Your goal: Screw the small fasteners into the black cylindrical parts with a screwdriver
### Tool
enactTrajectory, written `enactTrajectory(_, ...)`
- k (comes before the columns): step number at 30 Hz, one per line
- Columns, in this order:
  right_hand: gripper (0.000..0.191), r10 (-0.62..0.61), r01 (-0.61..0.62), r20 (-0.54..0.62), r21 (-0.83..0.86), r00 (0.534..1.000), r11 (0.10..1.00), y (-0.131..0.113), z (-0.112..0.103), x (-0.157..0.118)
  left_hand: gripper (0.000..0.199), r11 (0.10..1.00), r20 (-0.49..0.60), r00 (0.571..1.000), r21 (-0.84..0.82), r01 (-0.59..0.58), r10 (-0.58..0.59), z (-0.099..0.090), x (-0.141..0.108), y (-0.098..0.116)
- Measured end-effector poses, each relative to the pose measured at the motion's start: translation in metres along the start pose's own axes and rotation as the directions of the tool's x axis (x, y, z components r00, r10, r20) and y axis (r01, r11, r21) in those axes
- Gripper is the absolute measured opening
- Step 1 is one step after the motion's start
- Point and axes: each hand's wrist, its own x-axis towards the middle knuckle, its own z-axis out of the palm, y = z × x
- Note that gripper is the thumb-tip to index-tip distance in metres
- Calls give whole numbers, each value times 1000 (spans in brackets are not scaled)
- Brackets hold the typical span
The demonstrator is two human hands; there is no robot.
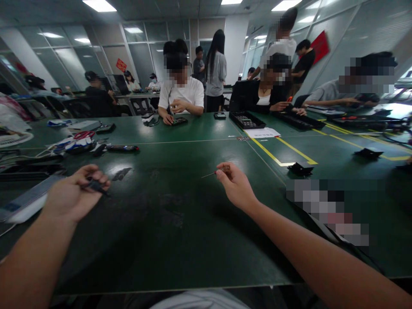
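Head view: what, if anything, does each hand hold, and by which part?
The right hand holds a thin tool by its handle; the left hand holds a small dark object, part unclear.

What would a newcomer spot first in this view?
Most likely the two bare hands over the green table: the left hand grips a small dark part, the right hand a thin pointed tool aimed left. Next, the yellow tape on the tabletop at right, and the person in a white shirt seated opposite, hands at a dark tray.
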Motion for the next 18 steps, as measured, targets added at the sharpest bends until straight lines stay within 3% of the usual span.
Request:
enactTrajectory(2, 23, -2, 2, -3, -10, 1000, 1000, -2, -2, 0, 31, 989, 171, 979, -80, 126, -111, 36, -4, -12)
enactTrajectory(4, 24, -7, 6, -1, -27, 1000, 1000, -5, -4, -1, 28, 978, 301, 944, -115, 173, -131, 72, -11, -25)
enactTrajectory(8, 31, -31, 31, -6, -67, 999, 997, -14, -7, -3, 27, 984, 496, 866, -114, 135, -61, 133, -23, -60)
enactTrajectory(10, 34, -52, 50, -27, -71, 998, 996, -16, -8, -3, 45, 999, 558, 830, -51, 5, 24, 155, -28, -84)
enactTrajectory(13, 34, -73, 70, -66, -39, 995, 997, -16, -8, -4, 55, 934, 624, 755, 109, -340, 202, 175, -33, -119)
enactTrajectory(15, 33, -91, 91, -103, -3, 991, 996, -15, -8, -5, 50, 853, 694, 677, 179, -490, 243, 178, -35, -137)
enactTrajectory(18, 31, -109, 118, -158, 46, 981, 992, -13, -7, -5, 40, 749, 788, 580, 254, -612, 207, 172, -33, -148)
